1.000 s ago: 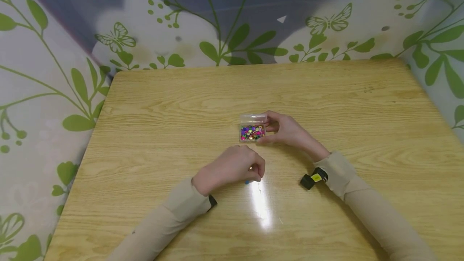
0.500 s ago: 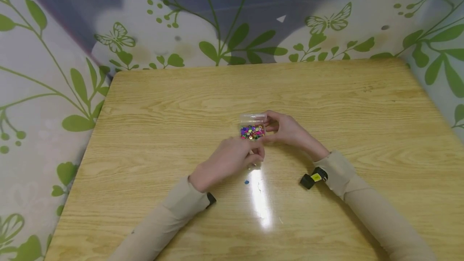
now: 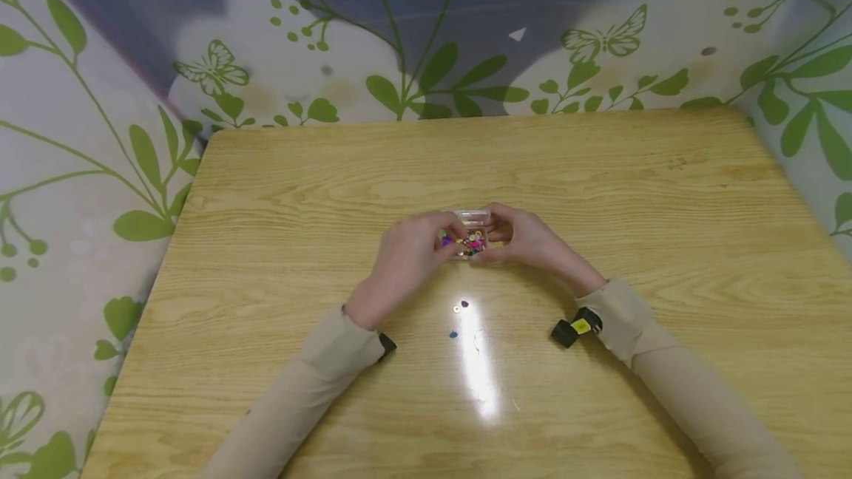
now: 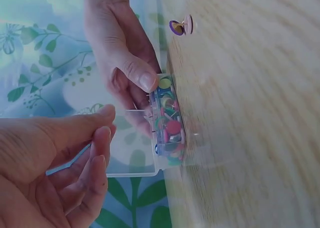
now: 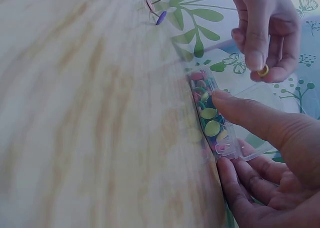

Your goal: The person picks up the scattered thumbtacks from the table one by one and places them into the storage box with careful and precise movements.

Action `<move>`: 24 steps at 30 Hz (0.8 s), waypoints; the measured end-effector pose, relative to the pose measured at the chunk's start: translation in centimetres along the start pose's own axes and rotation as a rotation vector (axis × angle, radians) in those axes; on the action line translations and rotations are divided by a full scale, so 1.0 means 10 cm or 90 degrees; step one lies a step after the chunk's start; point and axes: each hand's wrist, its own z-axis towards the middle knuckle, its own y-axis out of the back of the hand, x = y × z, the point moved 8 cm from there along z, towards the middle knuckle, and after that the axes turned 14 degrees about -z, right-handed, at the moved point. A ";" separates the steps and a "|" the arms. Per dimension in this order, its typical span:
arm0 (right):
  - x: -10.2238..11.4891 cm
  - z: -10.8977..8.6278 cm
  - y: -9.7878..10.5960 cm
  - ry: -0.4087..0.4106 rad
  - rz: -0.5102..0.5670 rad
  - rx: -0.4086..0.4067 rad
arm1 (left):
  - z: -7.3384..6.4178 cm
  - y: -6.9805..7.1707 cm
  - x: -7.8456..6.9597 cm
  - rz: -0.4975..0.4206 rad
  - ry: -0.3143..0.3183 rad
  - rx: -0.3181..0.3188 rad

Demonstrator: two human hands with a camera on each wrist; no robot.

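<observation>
My left hand (image 3: 411,257) is over the left part of a small clear plastic box (image 3: 482,230), pinching a gold thumbtack (image 5: 263,71) between thumb and fingertips. Multicoloured thumbtacks (image 4: 173,127) fill the box, and its hinged clear lid (image 3: 471,216) stands raised at the back. Fingers and thumb of my right hand (image 3: 529,239) hold the box by its right end against the table. On the table nearer the body lie a purple thumbtack (image 3: 464,304), a pale gold-centred one (image 3: 456,309) and a blue piece (image 3: 453,334).
The wood-grain table (image 3: 299,191) runs back to a wall covering (image 3: 426,43) with leaf and butterfly prints. A bright light reflection (image 3: 481,375) lies in front of the loose thumbtacks. A black wrist camera (image 3: 566,333) sticks out at the right cuff.
My left hand has moved from beside the loose thumbtacks forward to above the box, uncovering them on the table. The right hand keeps its hold on the box.
</observation>
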 end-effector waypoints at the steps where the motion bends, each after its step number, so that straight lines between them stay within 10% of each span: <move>1: 0.00 0.00 0.00 0.001 0.000 0.000 | 0.01 0.00 0.00 0.000 0.003 -0.003; 24: -0.01 0.01 -0.01 0.002 -0.005 0.001 | 0.04 0.02 -0.02 0.010 -0.008 -0.037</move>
